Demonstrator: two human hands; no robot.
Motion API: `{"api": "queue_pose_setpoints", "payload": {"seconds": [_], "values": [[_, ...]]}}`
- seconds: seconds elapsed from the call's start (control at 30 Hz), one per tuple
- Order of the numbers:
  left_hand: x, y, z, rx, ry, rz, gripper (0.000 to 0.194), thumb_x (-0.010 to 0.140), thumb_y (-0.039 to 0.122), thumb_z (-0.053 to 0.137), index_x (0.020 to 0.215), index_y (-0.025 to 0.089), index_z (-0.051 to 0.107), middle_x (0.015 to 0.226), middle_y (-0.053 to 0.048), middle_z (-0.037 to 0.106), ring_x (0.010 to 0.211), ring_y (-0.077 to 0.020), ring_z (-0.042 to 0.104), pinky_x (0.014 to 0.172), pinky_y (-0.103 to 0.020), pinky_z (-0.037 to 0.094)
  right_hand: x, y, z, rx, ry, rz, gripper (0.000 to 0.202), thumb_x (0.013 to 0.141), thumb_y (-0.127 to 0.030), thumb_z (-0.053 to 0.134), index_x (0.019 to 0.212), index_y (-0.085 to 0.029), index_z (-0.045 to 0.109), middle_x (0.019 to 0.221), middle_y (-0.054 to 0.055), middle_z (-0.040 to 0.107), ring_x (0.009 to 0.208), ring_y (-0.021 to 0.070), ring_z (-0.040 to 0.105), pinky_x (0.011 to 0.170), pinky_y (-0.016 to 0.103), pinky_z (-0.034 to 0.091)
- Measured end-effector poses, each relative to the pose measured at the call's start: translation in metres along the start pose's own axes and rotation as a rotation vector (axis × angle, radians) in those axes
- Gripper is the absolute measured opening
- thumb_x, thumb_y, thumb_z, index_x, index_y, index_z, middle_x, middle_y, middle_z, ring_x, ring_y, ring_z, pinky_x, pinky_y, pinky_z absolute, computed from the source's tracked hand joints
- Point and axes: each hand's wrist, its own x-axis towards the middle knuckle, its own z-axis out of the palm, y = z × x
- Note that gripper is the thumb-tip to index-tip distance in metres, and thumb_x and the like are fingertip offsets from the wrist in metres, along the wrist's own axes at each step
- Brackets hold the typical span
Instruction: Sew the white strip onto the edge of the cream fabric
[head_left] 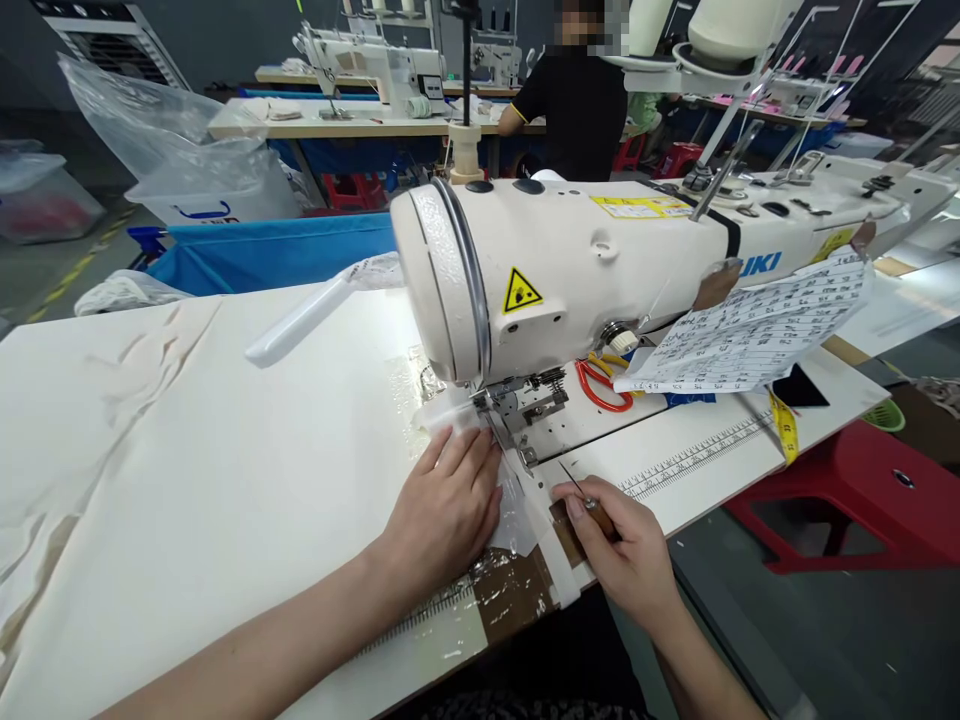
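Observation:
My left hand lies flat beside the presser foot, its fingers stretched over a piece of thin white fabric. Part of this fabric passes under the foot of the white sewing machine, and a narrow white strip runs from there to the table's front edge. To the right of the strip, my right hand is closed around the wooden handle of an awl. The awl's thin metal point sticks out toward the machine. My left palm hides some of the fabric.
Red-handled scissors lie behind the needle area. A written paper sheet hangs from the machine arm. Pale fabric lies at the table's left, and a yellow tape measure hangs at right. A red stool stands beside the table; a person sits beyond.

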Motion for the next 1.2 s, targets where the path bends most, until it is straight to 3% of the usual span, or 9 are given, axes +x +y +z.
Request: {"api": "queue_pose_setpoints", "payload": {"seconds": [0.3,0.4,0.53,0.73,1.2], "values": [[0.0019,-0.0027,-0.0001,0.036,-0.041,-0.01,0.044,0.099,0.025,0.033,0.126,0.003,0.06,0.129,-0.017,0.063,0.124,-0.0309,0.053,0.111,-0.049,0.035,0.0017,-0.0012,0.0003,-0.004,0.02,0.022,0.016,0.098,-0.023,0.052,0.1,-0.022,0.068,0.079,0.0,0.066,0.057,0.012,0.057,0.047,0.022,0.043],[0.0016,0.0002,-0.0011,0.036,-0.044,-0.024,0.046,0.101,0.029,0.032,0.127,0.003,0.06,0.129,-0.018,0.062,0.124,-0.0307,0.053,0.11,-0.049,0.036,0.0019,-0.0009,-0.0003,0.007,0.027,0.031,0.016,0.098,-0.023,0.053,0.1,-0.022,0.069,0.081,0.0,0.067,0.059,0.0118,0.059,0.051,0.021,0.045],[0.0004,0.0017,-0.001,0.054,-0.05,-0.003,0.044,0.098,0.022,0.034,0.127,0.001,0.059,0.13,-0.02,0.061,0.124,-0.0317,0.053,0.11,-0.049,0.035,0.0011,-0.0004,-0.0009,-0.005,0.039,0.03,0.015,0.098,-0.022,0.053,0.099,-0.022,0.068,0.083,0.0,0.069,0.066,0.0126,0.062,0.058,0.021,0.048],[-0.0009,0.0021,-0.0025,0.064,-0.081,0.001,0.045,0.097,0.02,0.032,0.129,0.001,0.057,0.132,-0.02,0.06,0.126,-0.0322,0.052,0.11,-0.05,0.035,-0.0018,0.0016,-0.0008,-0.006,0.032,0.066,0.016,0.098,-0.025,0.053,0.101,-0.024,0.069,0.063,-0.005,0.056,0.046,0.0098,0.043,0.043,0.021,0.035],[-0.0023,0.0041,0.0003,0.009,-0.108,-0.024,0.047,0.098,0.025,0.033,0.133,0.001,0.053,0.137,-0.022,0.056,0.13,-0.032,0.049,0.112,-0.049,0.036,-0.0038,0.0031,-0.0014,-0.009,0.054,0.146,0.021,0.099,-0.033,0.053,0.099,-0.022,0.071,0.058,-0.003,0.055,0.048,0.0124,0.05,0.046,0.022,0.041]]}}
